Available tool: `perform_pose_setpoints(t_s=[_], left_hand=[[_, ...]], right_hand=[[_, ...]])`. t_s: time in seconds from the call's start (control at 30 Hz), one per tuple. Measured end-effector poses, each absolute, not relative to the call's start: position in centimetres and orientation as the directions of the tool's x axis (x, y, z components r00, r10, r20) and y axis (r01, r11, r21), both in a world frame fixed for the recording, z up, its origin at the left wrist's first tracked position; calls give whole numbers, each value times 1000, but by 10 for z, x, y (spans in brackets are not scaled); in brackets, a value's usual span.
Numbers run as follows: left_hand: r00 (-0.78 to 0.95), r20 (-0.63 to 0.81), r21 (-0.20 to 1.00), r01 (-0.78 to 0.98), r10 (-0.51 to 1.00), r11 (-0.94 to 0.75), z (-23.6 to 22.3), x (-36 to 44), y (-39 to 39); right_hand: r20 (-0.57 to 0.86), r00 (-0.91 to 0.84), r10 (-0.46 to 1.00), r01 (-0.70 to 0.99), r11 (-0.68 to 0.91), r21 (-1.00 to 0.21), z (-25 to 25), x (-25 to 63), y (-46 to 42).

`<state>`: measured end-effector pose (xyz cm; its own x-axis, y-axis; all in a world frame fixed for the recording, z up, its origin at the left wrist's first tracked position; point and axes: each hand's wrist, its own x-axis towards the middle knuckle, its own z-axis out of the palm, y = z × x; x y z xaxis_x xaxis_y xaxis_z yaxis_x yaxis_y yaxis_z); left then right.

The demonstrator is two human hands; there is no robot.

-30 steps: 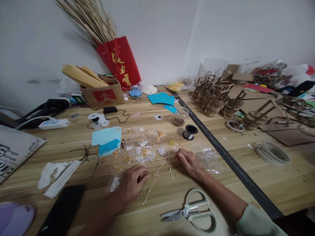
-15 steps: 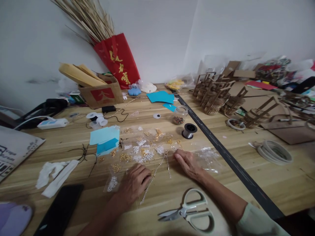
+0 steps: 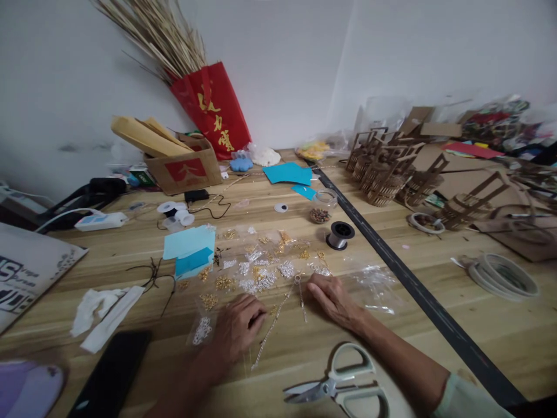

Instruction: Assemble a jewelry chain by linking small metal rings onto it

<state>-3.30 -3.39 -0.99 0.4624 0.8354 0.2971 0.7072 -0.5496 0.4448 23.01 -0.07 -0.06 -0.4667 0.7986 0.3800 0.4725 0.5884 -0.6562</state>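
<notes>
A silver chain (image 3: 272, 331) with a small ring (image 3: 297, 278) at its upper end lies on the table between my two hands; a shorter chain (image 3: 303, 305) hangs off the same ring. Left of the long chain, my left hand (image 3: 241, 322) rests with its fingers curled in. On the other side, my right hand (image 3: 333, 297) lies closed beside the ring, fingertips tucked under. Whatever either hand holds is hidden. Small bags of silver findings (image 3: 263, 280) and gold findings (image 3: 225, 283) spread just beyond them. Scissors (image 3: 337, 383) lie partly spread near the front edge.
A wire spool (image 3: 340, 235) and a bead jar (image 3: 322, 209) stand behind my right hand. Clear plastic bags (image 3: 376, 287) lie right of it. A black phone (image 3: 111, 374) is at front left. Small bamboo baskets (image 3: 383, 180) and cord coils (image 3: 505, 276) occupy the right side.
The view has turned slightly, so everything sits a little further right and lower. My hands stay closed in nearly the same places, and the chain has not visibly moved on the table.
</notes>
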Motion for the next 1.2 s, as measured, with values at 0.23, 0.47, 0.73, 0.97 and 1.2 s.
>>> perform_pose_setpoints(t_s=[0.23, 0.47, 0.73, 0.97, 1.2], left_hand=[[394, 321, 533, 676, 861, -508, -5, -34, -35], [69, 306, 720, 636, 950, -278, 6, -50, -25], [398, 347, 307, 807, 849, -504, 13, -58, -8], [558, 171, 62, 817, 812, -574, 17, -49, -4], [586, 165, -24, 807, 794, -590, 8, -50, -2]], right_hand=[[385, -412, 826, 461, 553, -694, -11, 229, 1], [410, -445, 796, 468, 597, -652, -9, 231, -1], [447, -455, 771, 458, 632, -625, -8, 233, -1], [459, -461, 759, 443, 646, -622, -8, 232, -2], [443, -456, 772, 453, 630, -631, -8, 233, -2]])
